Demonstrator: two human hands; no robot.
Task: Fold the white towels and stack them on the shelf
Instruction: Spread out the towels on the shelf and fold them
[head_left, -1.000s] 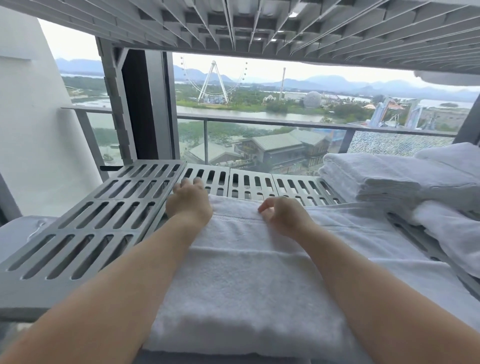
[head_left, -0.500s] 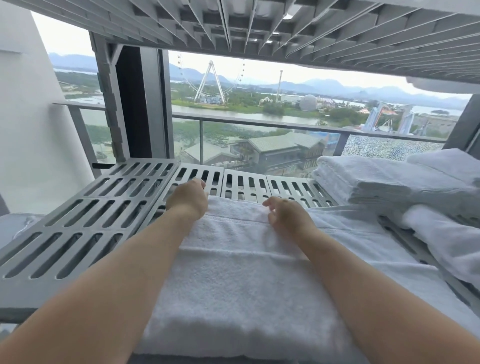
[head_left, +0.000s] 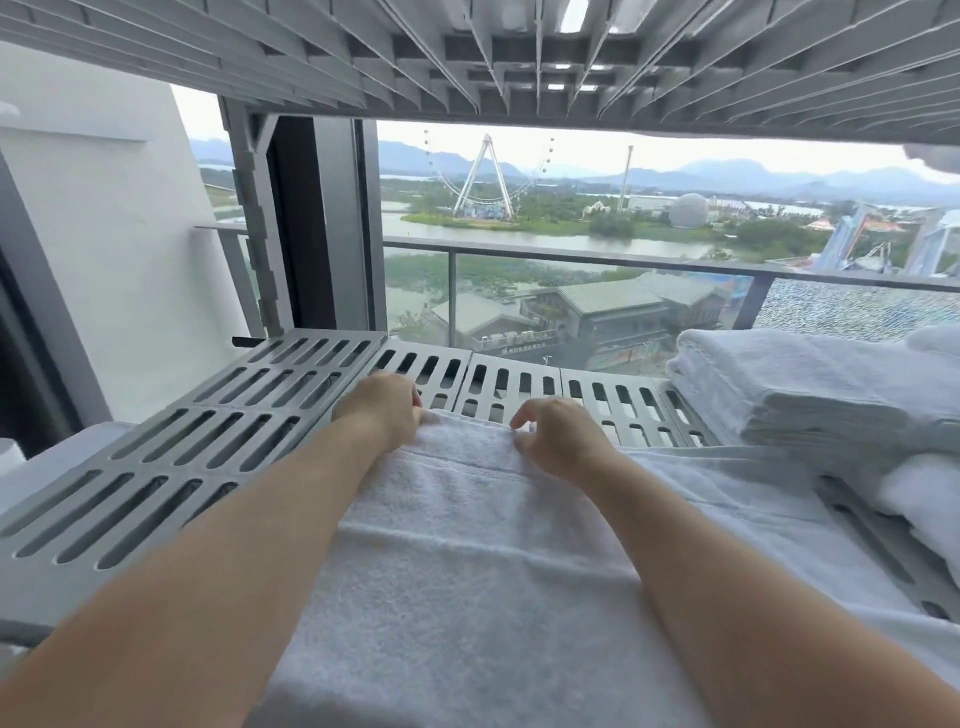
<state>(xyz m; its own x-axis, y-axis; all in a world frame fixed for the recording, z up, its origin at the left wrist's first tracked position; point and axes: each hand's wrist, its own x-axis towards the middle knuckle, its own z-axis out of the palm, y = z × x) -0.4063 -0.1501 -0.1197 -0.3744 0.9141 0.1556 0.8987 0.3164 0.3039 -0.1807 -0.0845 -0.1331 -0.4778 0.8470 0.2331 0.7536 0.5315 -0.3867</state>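
Shelf (head_left: 171, 467): grey, slotted panels, with a low slotted back rail along the far edge. Bare at left. Centre: one white towel (head_left: 467, 561) spread flat, reaching from the near edge to just short of the rail. Far right: stack of folded towels (head_left: 810, 395). Near right: loosely bundled white towel (head_left: 919, 499).

On the grey slotted shelf (head_left: 218, 447) we see a folded white towel (head_left: 467, 561) lying flat across its middle, its far edge short of the shelf's back, and a stack of folded towels (head_left: 810, 384) at the shelf's right end.
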